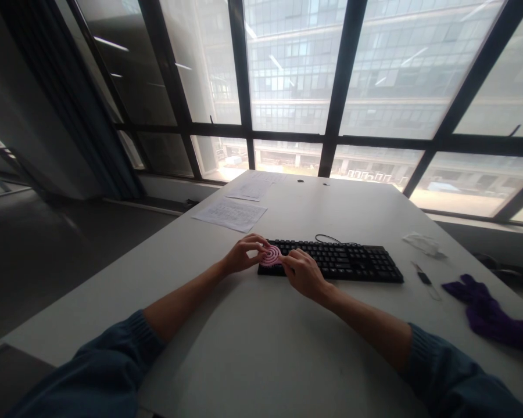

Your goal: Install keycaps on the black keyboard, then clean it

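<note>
A small round pink disc with a spiral ring pattern [271,255] is held over the left end of a black computer keyboard [353,261]. My left hand [246,253] grips the disc's left edge between thumb and fingers. From the right, my right hand [304,271] is closed with its fingertips pinching the disc's right side, just over the keys. The underside of the disc is hidden, and I cannot tell whether it touches the keys. Behind the keyboard its black cable [326,237] lies in a loop.
Printed paper sheets [230,215] lie on the white table [253,348] at the back left. To the right are a crumpled white item [422,244], a small black-handled tool [424,277] and a purple cloth [490,313]. Large windows [292,69] stand beyond the table.
</note>
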### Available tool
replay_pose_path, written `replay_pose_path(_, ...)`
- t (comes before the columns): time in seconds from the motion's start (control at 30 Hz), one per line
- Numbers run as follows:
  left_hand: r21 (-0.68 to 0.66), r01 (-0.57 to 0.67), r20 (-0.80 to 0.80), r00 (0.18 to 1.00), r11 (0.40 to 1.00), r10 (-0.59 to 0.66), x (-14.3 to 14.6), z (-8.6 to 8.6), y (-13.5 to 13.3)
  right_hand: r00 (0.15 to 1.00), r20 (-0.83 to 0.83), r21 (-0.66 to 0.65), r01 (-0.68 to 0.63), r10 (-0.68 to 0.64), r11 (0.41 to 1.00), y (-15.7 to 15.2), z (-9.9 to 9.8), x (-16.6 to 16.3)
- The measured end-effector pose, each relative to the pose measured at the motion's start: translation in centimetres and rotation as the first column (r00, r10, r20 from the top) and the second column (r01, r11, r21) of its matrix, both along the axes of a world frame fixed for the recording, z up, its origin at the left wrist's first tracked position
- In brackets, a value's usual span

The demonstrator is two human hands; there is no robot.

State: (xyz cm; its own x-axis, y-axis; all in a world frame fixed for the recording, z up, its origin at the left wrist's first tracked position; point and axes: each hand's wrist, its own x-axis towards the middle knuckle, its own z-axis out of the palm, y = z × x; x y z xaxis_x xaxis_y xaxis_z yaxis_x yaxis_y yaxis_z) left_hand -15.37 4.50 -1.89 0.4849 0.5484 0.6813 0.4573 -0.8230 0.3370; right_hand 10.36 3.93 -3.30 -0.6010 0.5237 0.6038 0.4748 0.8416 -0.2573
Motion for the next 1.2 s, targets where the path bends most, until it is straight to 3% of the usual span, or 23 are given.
replay_pose_path(0.83,-0.002,0.019,0.015,1.0,1.0,-0.019,0.3,0.0,-0.2,1.0,-0.001,0.006,0.005,-0.005,1.0,0.1,0.2,0.3)
replay_pose_path(1.2,-0.016,0.074,-0.035,0.997,0.997,-0.075,1.1,-0.1,-0.1,1.0,-0.004,0.01,0.0,0.0,1.0,0.4,0.4,2.3)
